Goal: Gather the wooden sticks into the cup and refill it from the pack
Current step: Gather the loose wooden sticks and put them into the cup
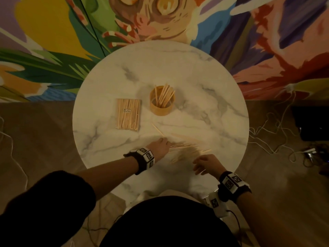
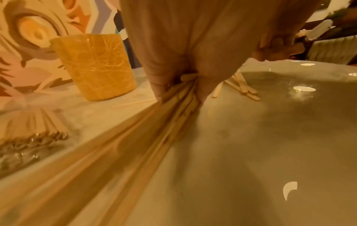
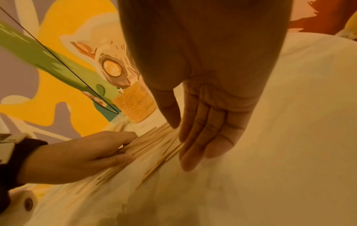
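The left hand (image 1: 160, 146) pinches a bundle of wooden sticks (image 2: 181, 97) low over the marble counter (image 1: 204, 111). The right hand (image 1: 207, 164) lies released, fingers straight, beside the loose sticks (image 1: 188, 152) scattered between both hands. The cup (image 1: 161, 101) stands mid-counter holding sticks, the pack (image 1: 128, 114) just left of it

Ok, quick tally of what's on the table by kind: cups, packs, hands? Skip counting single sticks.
Cups: 1, the yellow cup, with sticks in it
Stick packs: 1, the sealed pack
Hands: 2, left hand holding a bundle of loose sticks, right hand open
Total: 4
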A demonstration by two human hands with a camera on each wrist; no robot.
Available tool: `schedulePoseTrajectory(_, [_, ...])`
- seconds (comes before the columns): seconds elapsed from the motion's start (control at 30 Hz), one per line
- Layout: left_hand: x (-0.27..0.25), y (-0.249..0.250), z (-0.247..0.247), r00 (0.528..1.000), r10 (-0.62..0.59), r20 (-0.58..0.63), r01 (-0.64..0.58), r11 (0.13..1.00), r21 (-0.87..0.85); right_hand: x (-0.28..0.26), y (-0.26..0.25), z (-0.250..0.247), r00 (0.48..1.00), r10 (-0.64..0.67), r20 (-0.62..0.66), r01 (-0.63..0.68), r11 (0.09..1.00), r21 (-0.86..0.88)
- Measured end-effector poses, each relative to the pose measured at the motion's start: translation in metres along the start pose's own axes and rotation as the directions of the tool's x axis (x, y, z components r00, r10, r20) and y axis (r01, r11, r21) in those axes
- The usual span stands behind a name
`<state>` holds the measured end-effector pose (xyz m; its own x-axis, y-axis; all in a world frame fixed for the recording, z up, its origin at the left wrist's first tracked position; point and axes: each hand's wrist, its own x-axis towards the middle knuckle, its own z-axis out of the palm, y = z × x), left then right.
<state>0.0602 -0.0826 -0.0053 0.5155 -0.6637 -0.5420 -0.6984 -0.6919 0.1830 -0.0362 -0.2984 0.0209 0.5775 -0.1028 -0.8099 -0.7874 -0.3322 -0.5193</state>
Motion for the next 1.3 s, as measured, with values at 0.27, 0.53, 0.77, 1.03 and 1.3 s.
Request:
schedulePoseTrajectory(0.27, [-0.008,-0.03,-0.016,0.98,0.186,-0.072,-0.192,0.977,-0.09,-0.001,-0.038,-0.001,0.829,-0.437,-0.349,0.372,0.897,-0.241])
schedulePoseTrajectory(0.53, [-0.006,-0.033,-0.053,0.976,0.215,-0.041,-0.218,0.97,-0.11,0.016,-0.073,-0.005,0.878,-0.325,-0.35,0.27,0.942,-0.198])
schedulePoseTrajectory(0.77, [-0.011,-0.034,-0.049,0.969,0.245,-0.043,-0.249,0.961,-0.119,0.028,-0.073,-0.015,0.925,-0.131,-0.358,0.236,0.934,0.268])
schedulePoseTrajectory(1.03, [-0.019,-0.031,-0.052,0.974,0.222,-0.032,-0.199,0.79,-0.58,0.014,-0.075,-0.018,0.955,-0.22,-0.197,0.283,0.873,0.398])
schedulePoseTrajectory(1.3, [-0.023,-0.023,-0.063,0.966,0.116,0.229,0.175,0.355,-0.918,0.004,-0.075,-0.022,0.934,-0.237,-0.265,0.328,0.863,0.385])
